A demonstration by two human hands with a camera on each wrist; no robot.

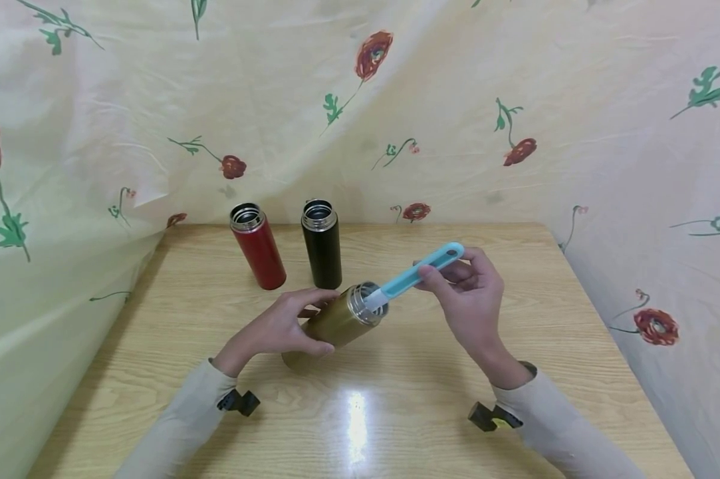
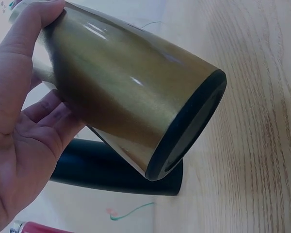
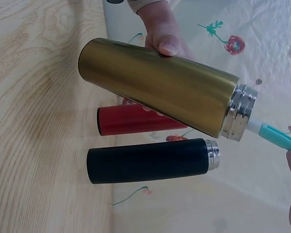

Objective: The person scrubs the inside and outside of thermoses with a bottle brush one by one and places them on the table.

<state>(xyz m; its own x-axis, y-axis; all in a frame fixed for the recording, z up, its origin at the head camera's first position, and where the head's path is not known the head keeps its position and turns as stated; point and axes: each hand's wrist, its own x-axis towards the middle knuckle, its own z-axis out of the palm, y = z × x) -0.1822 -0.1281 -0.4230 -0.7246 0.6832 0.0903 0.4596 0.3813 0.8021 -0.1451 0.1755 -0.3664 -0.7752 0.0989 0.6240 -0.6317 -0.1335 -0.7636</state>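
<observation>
My left hand (image 1: 288,327) grips a gold flask (image 1: 334,324), tilted with its steel mouth up and to the right and its base just above the wooden table (image 1: 395,412). In the left wrist view the gold flask (image 2: 131,92) fills the frame, black base toward the camera, with the left hand (image 2: 19,121) wrapped round it. My right hand (image 1: 464,286) pinches the handle of a light blue brush (image 1: 419,273) whose white end goes into the flask's mouth. The right wrist view shows the gold flask (image 3: 160,87) and the brush (image 3: 276,137) entering its steel rim.
A red flask (image 1: 258,246) and a black flask (image 1: 321,243) stand open-topped at the back of the table, close to the flowered cloth backdrop (image 1: 360,100). The cloth also drapes both sides. The red flask (image 3: 136,120) and black flask (image 3: 150,160) show behind the gold one.
</observation>
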